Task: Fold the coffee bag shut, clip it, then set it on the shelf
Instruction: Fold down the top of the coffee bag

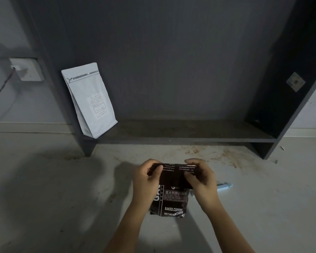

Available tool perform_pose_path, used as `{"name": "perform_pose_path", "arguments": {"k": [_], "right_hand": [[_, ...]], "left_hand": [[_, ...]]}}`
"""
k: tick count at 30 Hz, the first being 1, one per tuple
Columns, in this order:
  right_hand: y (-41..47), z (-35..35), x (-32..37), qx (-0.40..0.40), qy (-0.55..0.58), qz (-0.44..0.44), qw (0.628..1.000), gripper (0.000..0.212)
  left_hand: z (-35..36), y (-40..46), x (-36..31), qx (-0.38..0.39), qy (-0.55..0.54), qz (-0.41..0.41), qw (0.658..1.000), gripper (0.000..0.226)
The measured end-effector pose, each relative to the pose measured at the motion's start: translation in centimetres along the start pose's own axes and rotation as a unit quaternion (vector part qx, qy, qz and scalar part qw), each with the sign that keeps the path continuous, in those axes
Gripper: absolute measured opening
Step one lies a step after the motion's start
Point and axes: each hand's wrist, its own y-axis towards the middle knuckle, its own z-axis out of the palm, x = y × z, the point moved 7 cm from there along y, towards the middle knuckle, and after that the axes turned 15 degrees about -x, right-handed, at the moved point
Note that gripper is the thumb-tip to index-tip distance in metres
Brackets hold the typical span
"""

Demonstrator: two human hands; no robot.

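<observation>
A dark brown coffee bag (pixel 172 201) with white print stands on the pale floor in front of me. Its top is folded over toward me. My left hand (pixel 146 179) pinches the left end of the fold, and my right hand (pixel 202 179) pinches the right end. A pale blue clip (pixel 224 185) lies on the floor just right of my right hand, partly hidden behind it. The dark grey shelf (pixel 181 133) sits low against the wall beyond the bag.
A white coffee pouch (pixel 89 99) leans at the left end of the shelf board. The shelf's dark side panels (pixel 281 88) rise on both sides. A wall socket (pixel 26 69) with a cable is at the left. The floor is stained near the shelf.
</observation>
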Motion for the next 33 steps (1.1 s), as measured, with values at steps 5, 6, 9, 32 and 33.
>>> {"name": "perform_pose_path", "arguments": {"k": [5,6,9,32,33], "right_hand": [[0.4,0.8,3.6,-0.004,-0.146,-0.165,0.975,0.022],[0.4,1.3,3.8,0.004,-0.17,-0.181,0.969,0.022],[0.3,2.5,4.2,0.004,-0.206,-0.214,0.955,0.008],[-0.8,3.8,5.2,-0.003,-0.273,-0.28,0.921,0.012],[-0.6,3.9,5.2,0.012,-0.261,-0.274,0.925,0.011]], "left_hand": [[0.2,0.0,-0.1,0.023,0.004,0.001,1.0,0.023],[0.1,0.1,0.0,0.034,0.009,0.004,0.999,0.023],[-0.3,0.6,-0.5,0.064,0.021,0.02,0.998,0.023],[-0.9,0.4,-3.9,-0.009,0.218,0.283,0.934,0.015],[-1.0,0.5,-3.8,-0.009,0.221,0.284,0.933,0.015]]}}
